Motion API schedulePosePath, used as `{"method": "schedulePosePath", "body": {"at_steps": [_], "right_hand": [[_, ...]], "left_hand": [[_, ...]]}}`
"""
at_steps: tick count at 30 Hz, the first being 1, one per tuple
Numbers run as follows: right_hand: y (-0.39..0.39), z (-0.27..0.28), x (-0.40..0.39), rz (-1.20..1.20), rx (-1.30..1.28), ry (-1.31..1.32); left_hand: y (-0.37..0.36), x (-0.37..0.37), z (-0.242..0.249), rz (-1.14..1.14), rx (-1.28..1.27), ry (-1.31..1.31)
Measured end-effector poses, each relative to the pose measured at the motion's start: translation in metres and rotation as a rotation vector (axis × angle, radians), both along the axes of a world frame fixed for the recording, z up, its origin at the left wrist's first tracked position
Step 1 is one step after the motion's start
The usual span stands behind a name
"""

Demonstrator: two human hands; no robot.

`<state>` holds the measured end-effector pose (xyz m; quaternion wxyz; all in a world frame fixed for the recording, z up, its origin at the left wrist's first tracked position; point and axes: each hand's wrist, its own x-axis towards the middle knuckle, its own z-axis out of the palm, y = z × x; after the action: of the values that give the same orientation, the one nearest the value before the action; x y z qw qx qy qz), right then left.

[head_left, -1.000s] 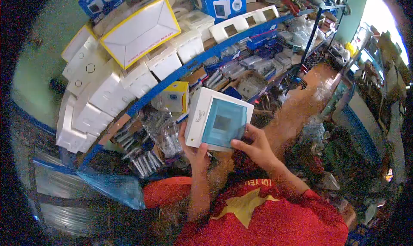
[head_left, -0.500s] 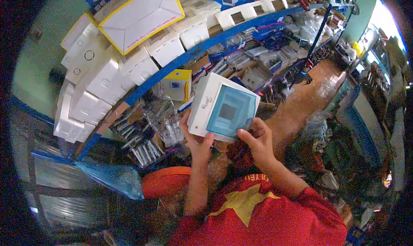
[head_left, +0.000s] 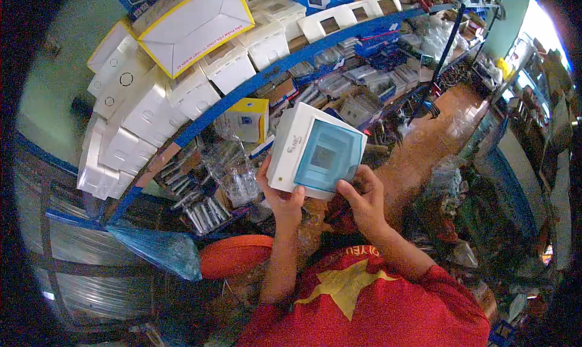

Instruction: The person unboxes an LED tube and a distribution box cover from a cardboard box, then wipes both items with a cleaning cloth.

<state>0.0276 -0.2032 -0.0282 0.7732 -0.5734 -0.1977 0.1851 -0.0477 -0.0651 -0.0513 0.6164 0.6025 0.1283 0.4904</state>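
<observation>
Between my two hands is a white electrical enclosure box [head_left: 290,156] with a see-through blue cover [head_left: 330,156] on its front. The cover lies closed over a square opening, and there is handwriting on the white face beside it. My left hand [head_left: 282,195] grips the lower left corner, thumb on the front edge and fingers behind. At the lower right corner my right hand [head_left: 365,198] holds the box, its thumb on the cover's edge. The fingers behind the box are partly hidden.
White boxes [head_left: 145,113] and a yellow-edged carton [head_left: 194,28] line the blue-edged shelf [head_left: 242,86]. Below it are packaged parts [head_left: 364,98] and a small yellow-and-white box [head_left: 247,119]. An orange-red round item [head_left: 236,256] is at lower left. A brown floor aisle [head_left: 418,150] runs right.
Both hands still hold the box in nearly the same place. It has shifted very slightly and turned a little, and the glare on the blue cover differs.
</observation>
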Motion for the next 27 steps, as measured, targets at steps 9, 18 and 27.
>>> {"method": "schedulePosePath", "body": {"at_steps": [9,18,27], "right_hand": [[-0.001,-0.006,0.001,0.042,0.013,0.052],[-0.007,0.004,0.008,0.239,-0.019,0.048],[-0.012,0.003,0.0,0.306,-0.095,0.349]], "left_hand": [[0.0,0.002,-0.01,0.043,0.048,0.042],[-0.007,-0.004,0.0,-0.01,0.041,0.047],[0.003,-0.007,0.001,-0.108,-0.098,0.034]]}}
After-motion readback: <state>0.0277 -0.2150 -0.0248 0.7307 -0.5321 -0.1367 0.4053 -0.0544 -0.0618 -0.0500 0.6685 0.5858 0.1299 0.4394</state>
